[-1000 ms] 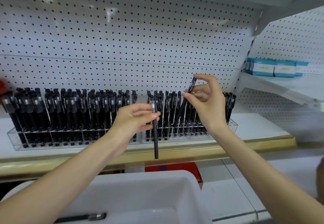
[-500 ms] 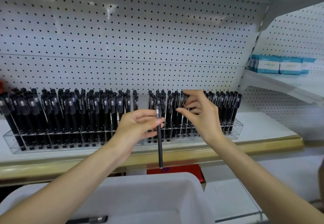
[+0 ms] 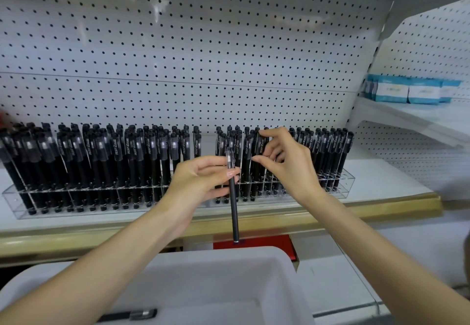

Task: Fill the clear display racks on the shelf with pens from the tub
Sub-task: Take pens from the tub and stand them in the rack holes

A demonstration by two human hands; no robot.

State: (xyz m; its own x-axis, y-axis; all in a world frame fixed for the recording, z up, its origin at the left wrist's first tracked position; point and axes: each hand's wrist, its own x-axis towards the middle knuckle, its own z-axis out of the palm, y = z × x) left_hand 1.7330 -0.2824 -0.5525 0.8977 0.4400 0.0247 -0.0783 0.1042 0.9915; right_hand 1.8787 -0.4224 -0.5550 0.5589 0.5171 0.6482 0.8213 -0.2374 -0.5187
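Note:
Two clear racks stand on the shelf, both crowded with upright black pens: the left rack (image 3: 15, 204) and the right rack (image 3: 347, 185). My left hand (image 3: 201, 182) pinches one black pen (image 3: 233, 213) upright in front of the gap between the racks, its tip hanging over the white tub (image 3: 277, 268). Over the right rack, my right hand (image 3: 287, 167) has its forefinger on the cap and its thumb on the barrel of a racked pen (image 3: 259, 146). Another pen (image 3: 127, 315) lies in the tub.
A white pegboard (image 3: 203, 58) backs the shelf, whose front edge (image 3: 356, 206) is gold. Blue and white boxes (image 3: 407, 92) sit on a higher shelf at the right. A red item (image 3: 264, 244) shows below the shelf, behind the tub.
My right hand came down from above the right rack, lowering its pen in among the racked pens. The left hand kept its pen upright in about the same spot.

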